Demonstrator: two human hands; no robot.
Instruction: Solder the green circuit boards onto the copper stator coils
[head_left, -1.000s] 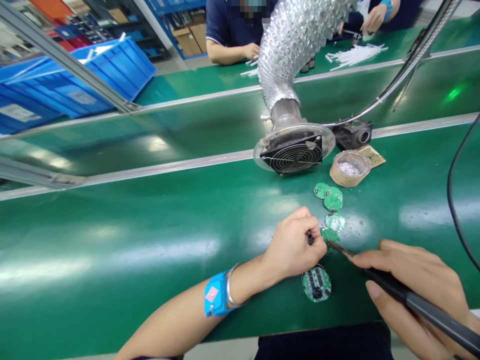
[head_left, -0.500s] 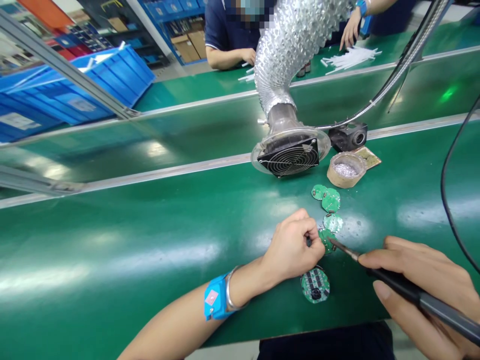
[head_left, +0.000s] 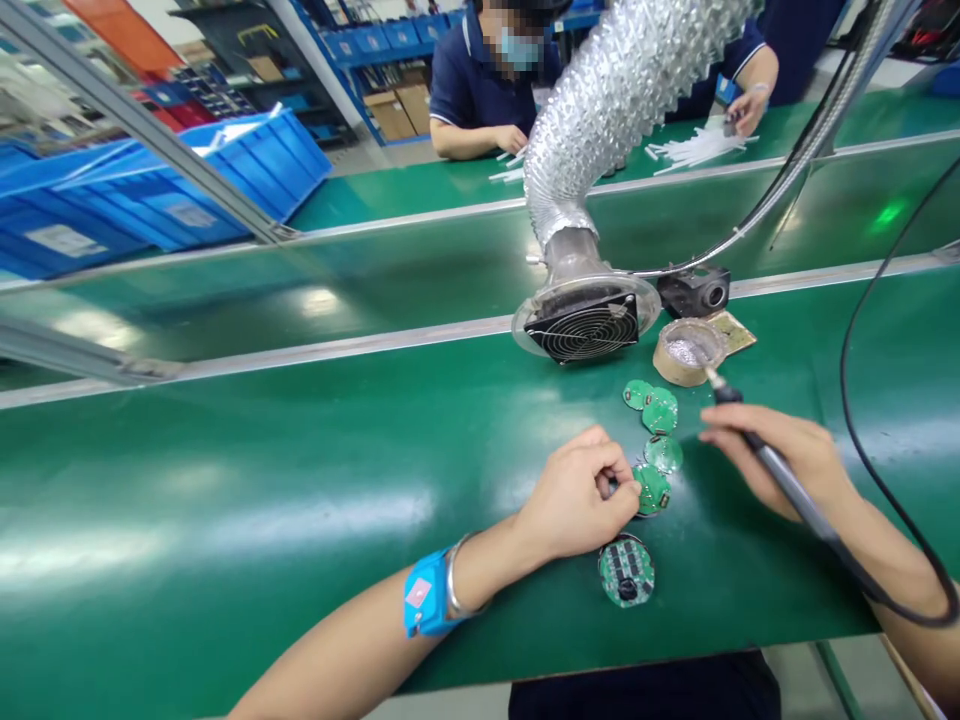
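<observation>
My left hand [head_left: 577, 497] is closed in a pinch on the edge of a small round green circuit board [head_left: 652, 488] lying on the green bench. My right hand [head_left: 780, 455] grips a black soldering iron [head_left: 780, 475], its tip reaching into a round tin of solder [head_left: 686, 352]. A row of more small round boards [head_left: 660, 410] lies between the tin and the pinched board. A larger round board with black parts [head_left: 627, 571] lies near the front edge, just below my left hand.
A silver fume duct with a black fan grille [head_left: 586, 325] hangs over the bench behind the boards. A black cable [head_left: 862, 300] loops at the right. Blue crates [head_left: 187, 190] stand at the far left. Two other people [head_left: 495, 90] work at the far bench with white sticks.
My right hand has lifted the soldering iron away from the pinched board and moved it back and up to the solder tin. My left hand has stayed on the board.
</observation>
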